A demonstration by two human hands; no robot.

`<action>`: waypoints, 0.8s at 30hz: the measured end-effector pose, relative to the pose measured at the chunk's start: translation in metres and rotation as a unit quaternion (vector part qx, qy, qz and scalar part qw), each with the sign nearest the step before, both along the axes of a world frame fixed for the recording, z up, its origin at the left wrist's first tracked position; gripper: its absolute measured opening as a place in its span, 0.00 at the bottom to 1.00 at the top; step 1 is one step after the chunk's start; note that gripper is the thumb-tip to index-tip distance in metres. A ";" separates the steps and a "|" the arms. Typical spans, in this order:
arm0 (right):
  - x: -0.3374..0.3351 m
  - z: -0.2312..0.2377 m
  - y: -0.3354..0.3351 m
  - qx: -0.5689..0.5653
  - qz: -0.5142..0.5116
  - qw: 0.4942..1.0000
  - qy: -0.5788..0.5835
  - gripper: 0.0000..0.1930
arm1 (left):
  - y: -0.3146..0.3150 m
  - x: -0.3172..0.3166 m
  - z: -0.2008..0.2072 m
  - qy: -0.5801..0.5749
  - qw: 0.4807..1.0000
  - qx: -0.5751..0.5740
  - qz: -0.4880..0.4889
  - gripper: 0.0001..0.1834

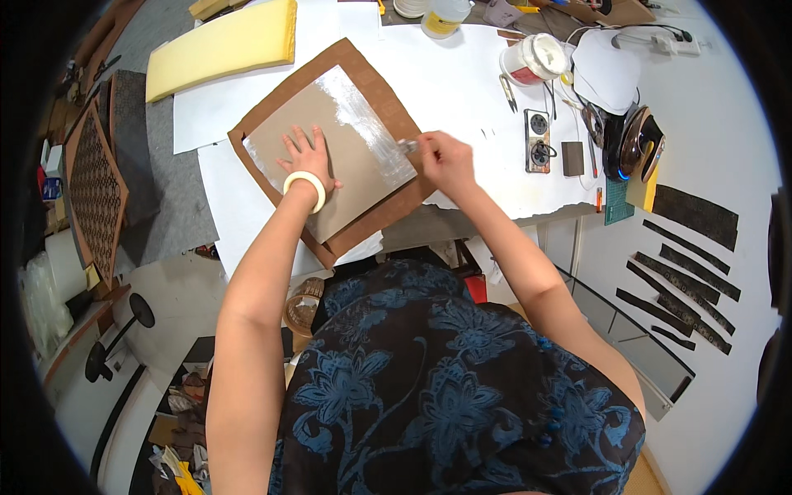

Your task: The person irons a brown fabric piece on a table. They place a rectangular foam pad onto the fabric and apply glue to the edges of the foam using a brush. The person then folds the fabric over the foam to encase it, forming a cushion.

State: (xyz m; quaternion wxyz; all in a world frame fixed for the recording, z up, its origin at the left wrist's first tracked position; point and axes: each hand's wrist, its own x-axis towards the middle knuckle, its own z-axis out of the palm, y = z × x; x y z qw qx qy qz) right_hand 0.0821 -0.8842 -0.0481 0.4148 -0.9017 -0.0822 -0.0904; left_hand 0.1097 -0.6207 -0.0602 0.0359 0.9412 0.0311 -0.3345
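A grey-brown board [353,188] lies tilted on a larger brown sheet [381,87] that looks like leather or cloth. White paste [363,115] is smeared along the board's right side, with another streak at its left edge. My left hand [307,155] rests flat on the board, fingers spread, below a cream bangle [305,188] on the wrist. My right hand [446,162] is closed round a small spreader [407,146] at the board's right edge. Only the spreader's whitish end shows; my fingers hide the rest.
White paper [462,82] covers the table. An open tub of white paste [532,59] stands at the back right, near a power strip [538,136] and an iron [639,140]. Yellow foam [219,49] lies at the back left. Dark strips [676,280] hang on the right wall.
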 end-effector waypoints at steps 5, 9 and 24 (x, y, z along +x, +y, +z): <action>0.023 -0.013 0.004 -0.021 -0.013 0.998 0.054 0.05 | 0.001 0.000 -0.001 0.001 1.000 -0.008 -0.001 0.74; 0.017 -0.008 0.026 0.065 0.084 0.994 0.030 0.07 | 0.002 0.001 -0.002 -0.002 1.000 -0.014 -0.001 0.74; 0.090 -0.023 0.026 -0.003 0.120 0.993 -0.007 0.06 | 0.003 0.000 -0.001 -0.004 1.000 -0.012 -0.017 0.73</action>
